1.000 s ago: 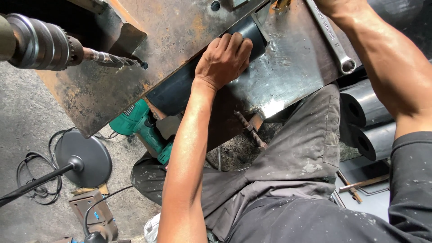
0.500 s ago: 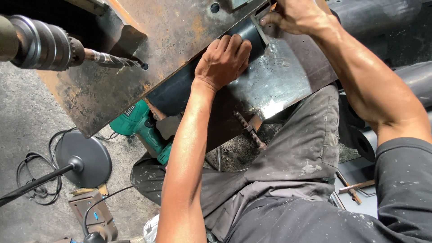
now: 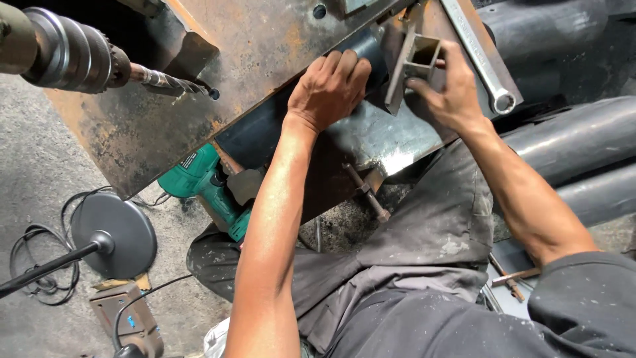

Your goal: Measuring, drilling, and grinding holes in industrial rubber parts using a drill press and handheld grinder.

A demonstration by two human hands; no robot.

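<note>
Two bare hands work at a rusty steel plate (image 3: pixel 199 99), seen from the head camera. The left hand (image 3: pixel 328 89) lies flat, fingers spread, on a dark round pipe (image 3: pixel 265 136) beneath the plate's edge. The right hand (image 3: pixel 450 89) pinches a short grey square tube piece (image 3: pixel 414 63) beside a shiny spanner (image 3: pixel 480 56). A drill bit (image 3: pixel 165 81) touches the plate.
</note>
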